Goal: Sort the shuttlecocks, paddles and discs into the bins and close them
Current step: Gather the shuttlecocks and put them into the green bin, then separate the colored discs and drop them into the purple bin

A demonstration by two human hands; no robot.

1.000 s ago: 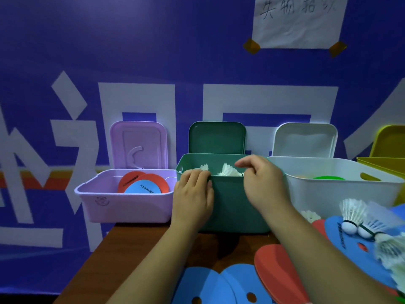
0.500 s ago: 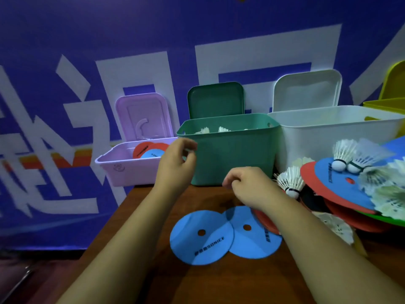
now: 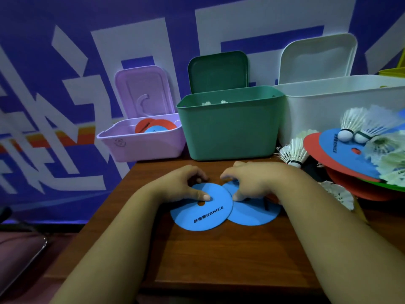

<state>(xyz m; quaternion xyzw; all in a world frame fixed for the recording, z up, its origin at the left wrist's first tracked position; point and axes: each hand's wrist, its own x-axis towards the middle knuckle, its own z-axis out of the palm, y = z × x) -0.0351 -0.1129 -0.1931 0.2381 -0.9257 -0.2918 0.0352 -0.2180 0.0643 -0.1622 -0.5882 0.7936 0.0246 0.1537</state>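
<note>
Bare forearms lead to a bare left hand [image 3: 183, 186] and right hand [image 3: 255, 183], fingers [image 3: 202, 195] short-nailed.

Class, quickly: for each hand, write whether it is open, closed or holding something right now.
Left hand: pinches the left blue disc, thumb on top.
Right hand: fingers curled on the right blue disc, apparently gripping it.

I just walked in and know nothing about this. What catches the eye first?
On the wooden table, the left hand curls over the left blue disc, the right hand over the right blue disc. Behind stand an open lilac bin, green bin and white bin. Shuttlecocks heap up at the right.
</note>
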